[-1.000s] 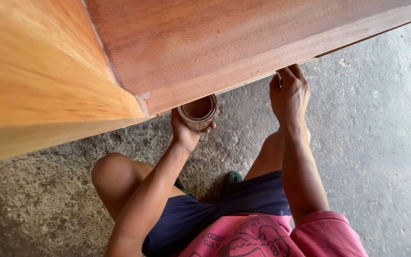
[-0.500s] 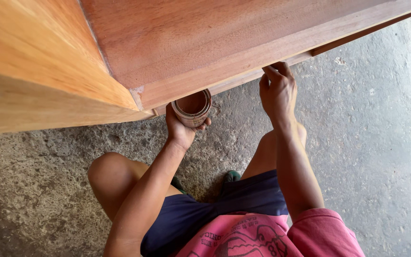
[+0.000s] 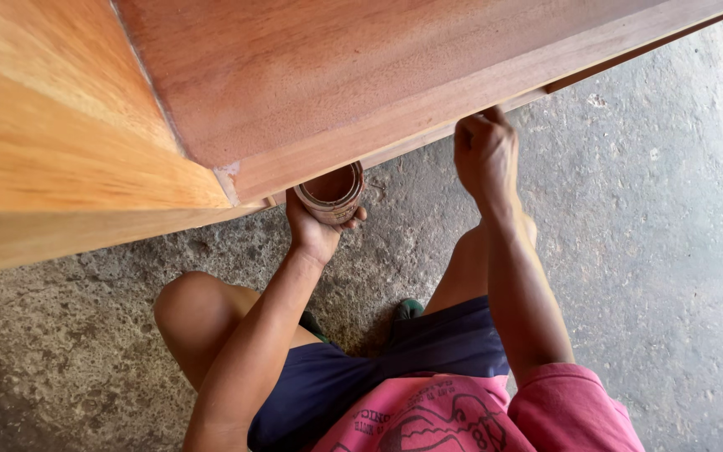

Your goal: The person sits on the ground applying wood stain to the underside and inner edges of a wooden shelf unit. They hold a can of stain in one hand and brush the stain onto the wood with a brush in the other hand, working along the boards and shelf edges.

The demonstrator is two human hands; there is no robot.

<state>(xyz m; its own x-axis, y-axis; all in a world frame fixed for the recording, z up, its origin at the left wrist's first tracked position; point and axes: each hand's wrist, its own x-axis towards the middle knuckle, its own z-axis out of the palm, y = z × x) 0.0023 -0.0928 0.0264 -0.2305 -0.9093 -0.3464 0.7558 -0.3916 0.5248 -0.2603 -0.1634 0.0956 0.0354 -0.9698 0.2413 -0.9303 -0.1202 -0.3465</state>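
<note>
Our left hand grips one open can, reddish-brown inside; our right hand is closed against the wooden cabinet edge, its hold hidden.

A large wooden cabinet of reddish-brown boards fills the upper part of the view, its lower edge running diagonally. Just under that edge, the left hand wraps around a small round tin, whose open top is partly hidden by the wood. Further along the same edge, the right hand is clenched with its fingers pressed up against the cabinet's underside. Below the cabinet lies a rough concrete floor.
</note>
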